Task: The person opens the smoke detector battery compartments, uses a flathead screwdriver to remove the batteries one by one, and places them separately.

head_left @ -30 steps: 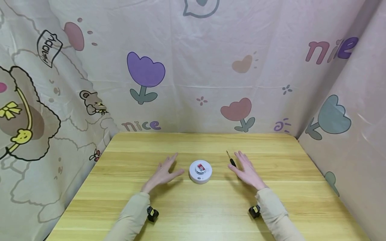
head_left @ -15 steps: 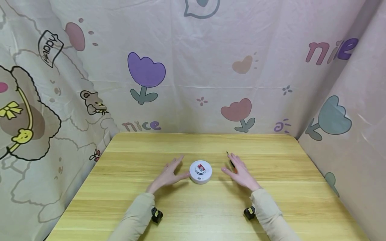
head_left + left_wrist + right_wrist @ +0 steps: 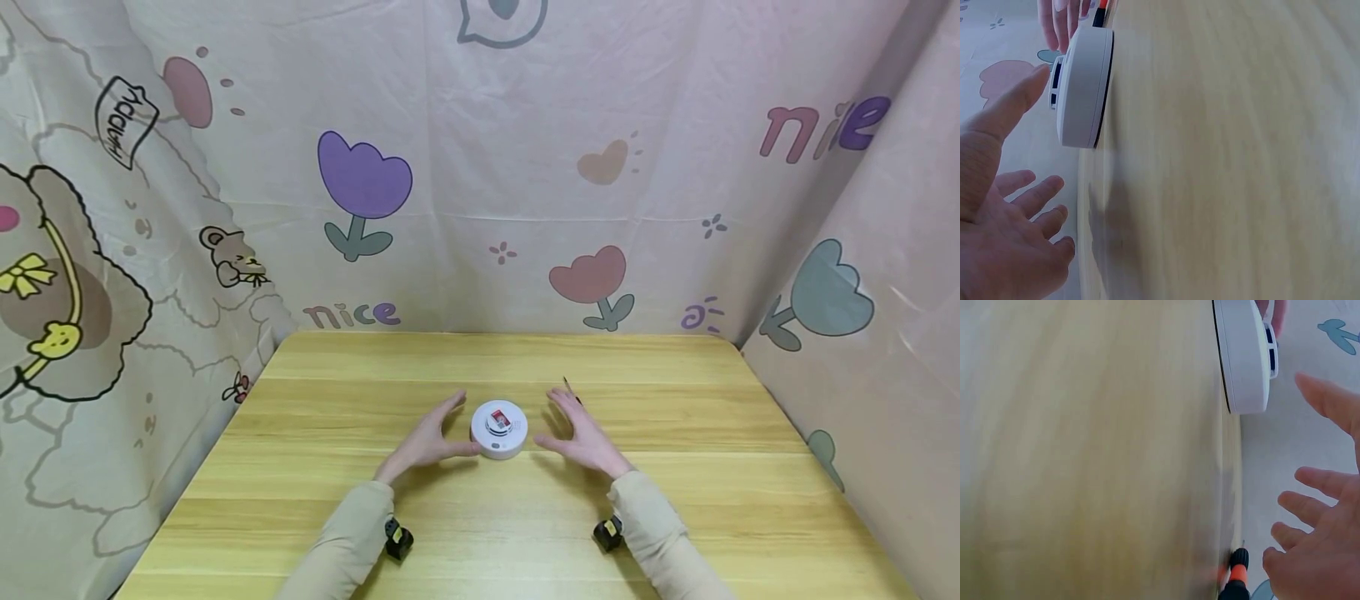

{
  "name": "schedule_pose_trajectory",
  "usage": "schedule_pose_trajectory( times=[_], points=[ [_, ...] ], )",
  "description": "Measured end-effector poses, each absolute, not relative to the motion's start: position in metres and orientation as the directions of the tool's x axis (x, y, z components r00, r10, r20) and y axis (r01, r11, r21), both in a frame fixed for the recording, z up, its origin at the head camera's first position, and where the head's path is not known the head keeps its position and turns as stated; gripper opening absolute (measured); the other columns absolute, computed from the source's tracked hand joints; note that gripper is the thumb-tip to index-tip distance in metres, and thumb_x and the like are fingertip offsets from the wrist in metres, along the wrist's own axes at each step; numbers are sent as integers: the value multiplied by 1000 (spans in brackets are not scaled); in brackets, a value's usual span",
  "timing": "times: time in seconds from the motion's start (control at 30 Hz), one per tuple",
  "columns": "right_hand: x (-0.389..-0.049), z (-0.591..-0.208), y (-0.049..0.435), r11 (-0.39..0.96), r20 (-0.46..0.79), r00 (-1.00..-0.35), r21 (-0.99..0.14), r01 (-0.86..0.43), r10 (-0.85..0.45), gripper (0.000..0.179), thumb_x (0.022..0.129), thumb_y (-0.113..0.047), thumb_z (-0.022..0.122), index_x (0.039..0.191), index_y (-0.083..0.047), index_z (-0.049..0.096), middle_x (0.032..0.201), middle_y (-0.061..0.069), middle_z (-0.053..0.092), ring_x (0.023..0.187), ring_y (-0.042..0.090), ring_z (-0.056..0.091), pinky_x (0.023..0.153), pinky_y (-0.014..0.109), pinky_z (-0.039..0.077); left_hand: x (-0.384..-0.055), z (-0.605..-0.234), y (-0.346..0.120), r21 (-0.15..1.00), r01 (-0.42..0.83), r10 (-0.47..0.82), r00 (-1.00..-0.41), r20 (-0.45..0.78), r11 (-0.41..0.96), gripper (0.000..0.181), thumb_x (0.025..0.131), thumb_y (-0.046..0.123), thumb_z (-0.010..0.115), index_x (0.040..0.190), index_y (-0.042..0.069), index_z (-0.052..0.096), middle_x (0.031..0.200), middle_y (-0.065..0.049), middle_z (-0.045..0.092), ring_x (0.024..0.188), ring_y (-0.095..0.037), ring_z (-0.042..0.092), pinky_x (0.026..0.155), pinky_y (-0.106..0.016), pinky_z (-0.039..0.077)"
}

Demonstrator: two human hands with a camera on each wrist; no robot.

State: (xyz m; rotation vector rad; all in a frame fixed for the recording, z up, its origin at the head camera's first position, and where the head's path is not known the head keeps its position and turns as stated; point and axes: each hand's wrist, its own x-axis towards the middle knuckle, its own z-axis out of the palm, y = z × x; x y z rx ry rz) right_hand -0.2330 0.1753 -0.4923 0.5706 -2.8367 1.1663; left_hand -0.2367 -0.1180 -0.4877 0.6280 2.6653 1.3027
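Observation:
A round white smoke detector [image 3: 498,442] with a red label on its raised centre lies on the wooden table. My left hand [image 3: 431,437] hovers at its left, fingers spread, the thumb tip close to the rim; contact cannot be told. On the other side my right hand [image 3: 583,437] is spread with its thumb and fingers toward the detector, a small gap between them. Behind the right hand lies a screwdriver [image 3: 1239,575] with a black and orange handle; in the head view the hand hides most of it and the thin shaft [image 3: 567,386] shows.
The light wooden table [image 3: 360,358] reaches back to a patterned curtain [image 3: 480,275]. More curtain hangs along the left and right sides. A small black camera is strapped at each wrist.
Both hands have moved inward toward the smoke detector, the left one rightward and the right one leftward. The right hand now covers more of the screwdriver's handle. The detector has stayed in place.

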Motion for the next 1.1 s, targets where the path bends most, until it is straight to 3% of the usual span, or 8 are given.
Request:
schedule_pose_trajectory(
  times=[0.2, 0.4, 0.8, 1.1],
  points=[
    [-233, -493, 169, 613, 125, -933, -723, -319, -338, 91, 66, -44, 74, 140, -22, 25, 148, 7, 24, 136, 29, 22, 107, 58, 20, -238, -491, -114, 810, 333, 424, -898, 115, 484, 101, 61, 33, 80, 140, 5, 24, 140, -16, 37, 127, -33, 37, 107, -56, 23],
    [-235, -496, 163, 567, 137, -924, -755, -330, -356, 91, 63, -36, 78, 138, -16, 31, 143, 5, 34, 131, 27, 31, 108, 52, 26, -237, -491, -109, 806, 327, 422, -900, 107, 493, 100, 59, 32, 81, 139, 5, 27, 139, -15, 39, 127, -31, 37, 107, -53, 27],
    [-241, -502, 154, 485, 165, -890, -789, -378, -425, 86, 62, -28, 80, 134, -10, 37, 136, 11, 44, 124, 31, 41, 105, 54, 29, -240, -494, -102, 801, 350, 433, -892, 127, 486, 102, 56, 30, 83, 136, -1, 28, 137, -17, 40, 127, -31, 38, 108, -51, 27],
    [-249, -510, 149, 451, 171, -878, -804, -387, -447, 81, 63, -17, 79, 132, -6, 39, 130, 10, 50, 117, 28, 48, 103, 49, 35, -239, -493, -97, 791, 353, 427, -895, 129, 499, 99, 56, 27, 83, 135, -1, 31, 136, -17, 42, 126, -31, 39, 109, -49, 26]
  ],
)
